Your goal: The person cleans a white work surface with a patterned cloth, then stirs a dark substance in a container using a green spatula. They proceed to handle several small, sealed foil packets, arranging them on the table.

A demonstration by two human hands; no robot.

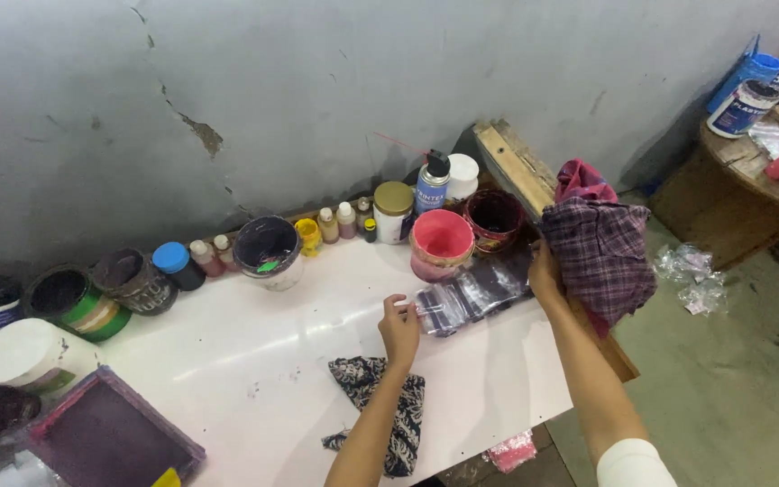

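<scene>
Head view: left hand (398, 326) pinching near edge of clear plastic sheet (472, 296), lying on white table (254, 361) just below pink tub (442, 242). Right hand (545, 275) gripping plaid cloth (601, 257), bunched right of tub, fingers closed around it. Patterned dark cloth (388, 408) lying below tub, under left forearm.

Two hands (398, 329) (545, 271); two cloths (389, 406) (601, 257); one spray can (431, 183).

A clear plastic sheet (472, 296), smeared purple, lies flat near the table edge. A purple plaid cloth (602, 254) hangs bunched beside it.
</scene>
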